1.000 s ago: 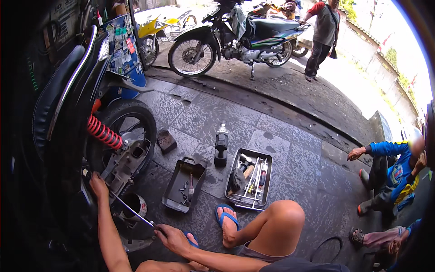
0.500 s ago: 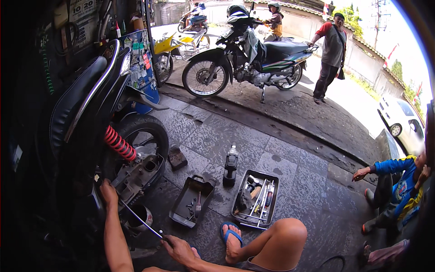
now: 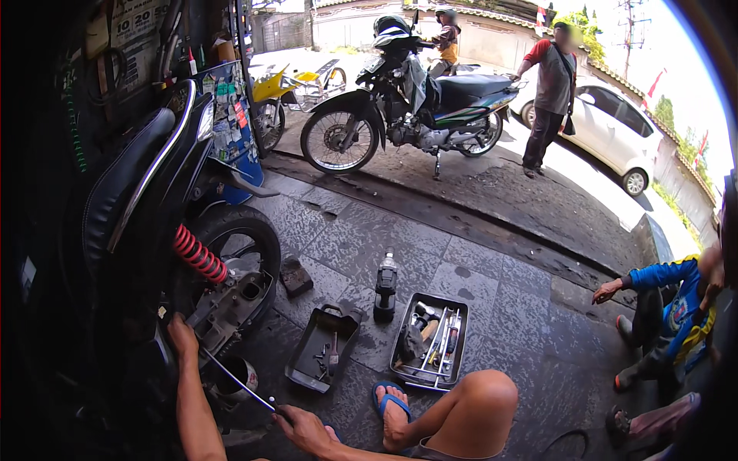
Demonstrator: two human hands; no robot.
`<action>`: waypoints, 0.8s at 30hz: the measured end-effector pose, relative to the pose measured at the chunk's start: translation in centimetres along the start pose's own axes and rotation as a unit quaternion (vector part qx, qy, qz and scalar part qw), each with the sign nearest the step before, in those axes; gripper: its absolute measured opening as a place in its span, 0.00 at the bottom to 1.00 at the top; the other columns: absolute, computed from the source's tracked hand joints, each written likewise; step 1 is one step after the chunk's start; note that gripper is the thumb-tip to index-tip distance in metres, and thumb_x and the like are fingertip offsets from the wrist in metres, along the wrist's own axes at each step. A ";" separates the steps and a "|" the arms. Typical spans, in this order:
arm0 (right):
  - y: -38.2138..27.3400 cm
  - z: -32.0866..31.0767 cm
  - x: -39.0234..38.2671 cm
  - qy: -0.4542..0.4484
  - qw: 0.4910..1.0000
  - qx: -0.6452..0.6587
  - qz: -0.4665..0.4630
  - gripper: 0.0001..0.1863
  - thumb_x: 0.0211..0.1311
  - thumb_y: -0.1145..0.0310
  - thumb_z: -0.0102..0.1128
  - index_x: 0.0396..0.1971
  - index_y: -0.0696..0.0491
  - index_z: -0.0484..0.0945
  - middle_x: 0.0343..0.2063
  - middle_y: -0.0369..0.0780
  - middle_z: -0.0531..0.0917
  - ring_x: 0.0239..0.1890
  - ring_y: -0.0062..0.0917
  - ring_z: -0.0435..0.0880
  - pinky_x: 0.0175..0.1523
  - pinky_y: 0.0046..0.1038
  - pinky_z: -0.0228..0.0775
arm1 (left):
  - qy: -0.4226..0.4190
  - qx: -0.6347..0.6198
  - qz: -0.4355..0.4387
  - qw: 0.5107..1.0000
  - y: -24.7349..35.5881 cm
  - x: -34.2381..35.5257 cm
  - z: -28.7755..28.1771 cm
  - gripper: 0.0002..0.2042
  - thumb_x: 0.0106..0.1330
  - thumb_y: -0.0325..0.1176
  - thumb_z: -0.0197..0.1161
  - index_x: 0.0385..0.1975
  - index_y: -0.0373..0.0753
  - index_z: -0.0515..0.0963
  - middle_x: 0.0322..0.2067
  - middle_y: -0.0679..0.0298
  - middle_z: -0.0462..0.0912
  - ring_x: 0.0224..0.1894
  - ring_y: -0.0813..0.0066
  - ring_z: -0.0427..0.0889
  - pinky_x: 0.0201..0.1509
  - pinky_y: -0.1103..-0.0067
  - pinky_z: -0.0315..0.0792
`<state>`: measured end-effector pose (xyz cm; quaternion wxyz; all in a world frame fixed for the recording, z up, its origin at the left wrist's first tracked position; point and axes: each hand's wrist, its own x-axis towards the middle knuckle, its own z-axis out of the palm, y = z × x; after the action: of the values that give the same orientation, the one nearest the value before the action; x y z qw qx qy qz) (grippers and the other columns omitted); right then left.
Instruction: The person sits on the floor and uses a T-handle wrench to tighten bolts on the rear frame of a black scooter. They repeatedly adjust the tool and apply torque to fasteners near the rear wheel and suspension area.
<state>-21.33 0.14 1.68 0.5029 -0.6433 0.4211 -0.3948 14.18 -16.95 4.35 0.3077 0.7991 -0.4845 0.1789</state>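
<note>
My right hand [image 3: 306, 430], at the lower middle, is closed round the dark end of a long thin metal-shafted tool [image 3: 234, 379]. Its shaft slants up and left to the lower part of a scooter's engine case [image 3: 238, 302]; the far tip is hidden. My left hand [image 3: 183, 336] is at the lower left edge of that case, next to the far end of the shaft. Its fingers curl inward, and what they grip is out of sight. Above the case are the scooter's red shock spring [image 3: 201, 253] and rear wheel [image 3: 267, 230].
On the wet tiles stand a black tray with small parts [image 3: 296, 375], a cordless impact driver [image 3: 385, 290], a tray of tools [image 3: 463, 338] and a can [image 3: 250, 373]. A dark block [image 3: 296, 275] lies by the wheel. A person [image 3: 669, 307] sits right; another stands by a parked motorbike [image 3: 461, 92].
My view has shifted slightly. The white car has moved left along the road, behind the standing person, and the passing scooter has left the view. My hands keep nearly the same pose.
</note>
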 end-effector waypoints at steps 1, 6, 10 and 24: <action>0.0 0.0 0.0 0.008 1.000 0.000 0.001 0.16 0.70 0.58 0.58 0.45 0.56 0.82 0.37 0.51 0.86 0.40 0.48 0.86 0.44 0.43 0.76 | 0.000 -0.002 0.000 1.000 -0.2 0.1 0.1 0.12 0.53 0.14 0.63 0.38 0.28 0.79 0.35 0.42 0.83 0.43 0.40 0.82 0.46 0.57 0.74; -0.1 0.1 0.0 0.050 0.998 -0.033 -0.029 0.13 0.65 0.63 0.61 0.42 0.57 0.82 0.38 0.53 0.84 0.43 0.54 0.83 0.48 0.46 0.75 | 0.004 -0.020 0.000 1.000 -1.1 0.4 1.7 0.13 0.53 0.12 0.60 0.39 0.26 0.78 0.38 0.39 0.82 0.45 0.39 0.82 0.48 0.56 0.74; 0.2 0.3 0.1 0.026 0.999 -0.030 -0.021 0.13 0.65 0.63 0.61 0.42 0.57 0.82 0.36 0.53 0.85 0.42 0.53 0.83 0.47 0.45 0.76 | 0.002 -0.014 -0.003 1.000 -2.0 0.4 2.2 0.13 0.53 0.12 0.60 0.39 0.26 0.77 0.37 0.38 0.82 0.45 0.38 0.82 0.47 0.56 0.73; -0.2 -0.2 0.0 -0.001 1.000 -0.029 -0.002 0.13 0.66 0.63 0.61 0.43 0.57 0.82 0.38 0.53 0.85 0.42 0.51 0.84 0.46 0.43 0.76 | 0.009 -0.027 -0.004 1.000 -1.2 0.2 1.6 0.13 0.54 0.12 0.56 0.39 0.27 0.77 0.37 0.38 0.82 0.46 0.36 0.81 0.48 0.54 0.72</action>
<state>-21.54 0.12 1.90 0.4840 -0.6585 0.4307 -0.3830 15.26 -17.74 2.84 0.3346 0.7906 -0.4831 0.1720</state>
